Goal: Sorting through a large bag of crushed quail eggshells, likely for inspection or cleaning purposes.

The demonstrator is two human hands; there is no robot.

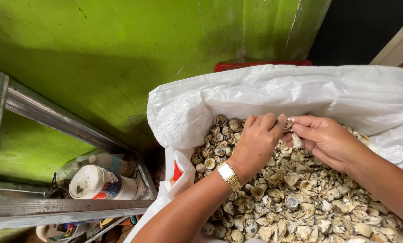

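small speckled egg point(289, 123) pinched between both hands, above far side of shell heap point(300, 198) | left hand point(255, 144) curled, fingertips on egg | right hand point(325, 139) gripping egg from right | white sack point(264, 92) underneath | best peeled gently, low over heap, scraps dropping inside

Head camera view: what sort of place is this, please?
Probably a small back room or home workshop for handling quail eggs: a white woven sack full of speckled eggshells, a rough green wall, and a metal shelf with bottles.
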